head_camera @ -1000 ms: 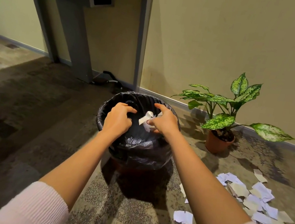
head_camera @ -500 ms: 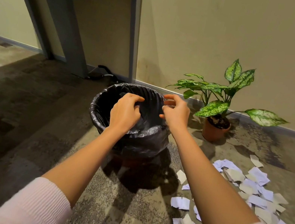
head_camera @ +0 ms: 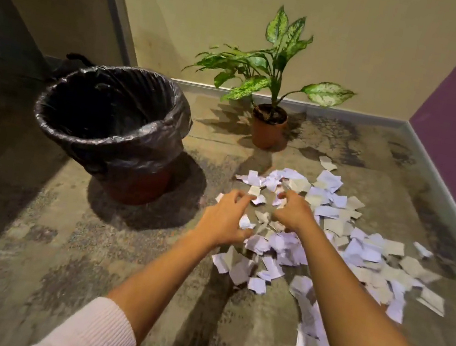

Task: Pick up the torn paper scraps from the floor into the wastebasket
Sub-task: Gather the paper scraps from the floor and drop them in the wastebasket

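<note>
Two pink sleeves (head_camera: pixel 98 333) are nearest, and two bare arms reach out from them over the floor (head_camera: pixel 57 234).

The left hand (head_camera: pixel 223 220) is low over the near edge of the mess. Its fingers are spread and bent like a claw, and it holds nothing yet. One small scrap lies right by its thumb. The right hand (head_camera: pixel 294 212) is just beside it, with its fingers curled down into the paper. I cannot tell if it has pinched a piece.

The torn paper scraps (head_camera: pixel 332 212) are still on the floor, in a wide heap under the hands and off to the right.

The wastebasket (head_camera: pixel 139 184) stands farther back on the left, apart from the heap. A black bag (head_camera: pixel 171 108) lines it. I think a big grab could go wrong here. The scraps are thin and light, so some may slip out on the way and land on the floor between the heap and the wastebasket.

A potted plant (head_camera: pixel 267 131) stands by the wall, near the farthest scraps. A reach that far could bump its leaves.
</note>
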`<state>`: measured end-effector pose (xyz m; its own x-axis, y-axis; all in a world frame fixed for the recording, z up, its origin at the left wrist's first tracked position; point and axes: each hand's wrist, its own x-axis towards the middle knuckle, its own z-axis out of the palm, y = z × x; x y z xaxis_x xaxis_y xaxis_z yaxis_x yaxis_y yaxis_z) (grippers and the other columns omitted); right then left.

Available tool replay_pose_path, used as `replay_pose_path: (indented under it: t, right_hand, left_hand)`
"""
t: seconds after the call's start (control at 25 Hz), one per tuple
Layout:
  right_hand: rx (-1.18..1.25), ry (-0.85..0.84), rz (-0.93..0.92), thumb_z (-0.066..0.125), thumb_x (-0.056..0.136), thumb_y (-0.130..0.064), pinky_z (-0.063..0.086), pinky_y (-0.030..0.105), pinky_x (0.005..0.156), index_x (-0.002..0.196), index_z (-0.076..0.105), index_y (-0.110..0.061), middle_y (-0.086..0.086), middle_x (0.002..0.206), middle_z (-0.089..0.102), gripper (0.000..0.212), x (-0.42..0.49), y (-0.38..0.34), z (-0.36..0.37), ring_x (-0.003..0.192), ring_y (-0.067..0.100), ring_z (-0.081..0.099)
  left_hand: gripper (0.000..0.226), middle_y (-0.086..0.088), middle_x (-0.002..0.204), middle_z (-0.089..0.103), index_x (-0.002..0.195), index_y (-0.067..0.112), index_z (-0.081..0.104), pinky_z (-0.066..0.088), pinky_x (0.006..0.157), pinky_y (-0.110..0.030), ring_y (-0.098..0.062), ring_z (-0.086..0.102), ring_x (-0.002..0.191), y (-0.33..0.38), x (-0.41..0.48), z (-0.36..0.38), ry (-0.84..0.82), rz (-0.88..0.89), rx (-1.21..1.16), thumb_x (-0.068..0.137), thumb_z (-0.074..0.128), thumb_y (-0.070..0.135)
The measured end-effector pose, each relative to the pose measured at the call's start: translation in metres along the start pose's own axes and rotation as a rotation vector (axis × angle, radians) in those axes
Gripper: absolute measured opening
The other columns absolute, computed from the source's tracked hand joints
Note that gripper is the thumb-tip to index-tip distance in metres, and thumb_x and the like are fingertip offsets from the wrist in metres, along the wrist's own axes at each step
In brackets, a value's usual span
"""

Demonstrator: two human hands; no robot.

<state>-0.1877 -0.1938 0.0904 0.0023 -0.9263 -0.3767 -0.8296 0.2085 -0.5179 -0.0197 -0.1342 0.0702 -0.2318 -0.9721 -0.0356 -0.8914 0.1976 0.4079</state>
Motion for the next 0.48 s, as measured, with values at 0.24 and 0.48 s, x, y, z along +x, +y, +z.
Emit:
replay_pose_path:
  t: [0.24, 0.48]
  right_hand:
    - [-0.45, -0.344, 0.251, 0.085, 0.062, -0.044, 0.03, 0.047, 0.111, 0.151, 0.009, -0.017, 0.025, 0.156, 0.014, 0.12, -0.027, 0.158, 0.025, 0.144, 0.041, 0.015]
    - [-0.448, -0.492, 0.293, 0.087, 0.035, -0.064, 0.023, 0.061, 0.111, 0.144, -0.025, -0.038, 0.016, 0.157, -0.021, 0.159, -0.063, 0.204, 0.035, 0.144, 0.043, -0.011]
  left_hand:
    - [0.148, -0.014, 0.161, -0.013, 0.153, 0.029, -0.014, 0.015, 0.116, -0.063, -0.041, -0.007, 0.148, 0.002, -0.018, 0.108, -0.458, -0.326, 0.111, 0.048, 0.082, 0.069]
    - [0.118, -0.02, 0.155, 0.009, 0.15, 0.043, 0.008, 0.04, 0.101, -0.063, -0.047, 0.017, 0.14, 0.013, -0.022, 0.124, -0.389, -0.309, 0.194, 0.061, 0.085, 0.05]
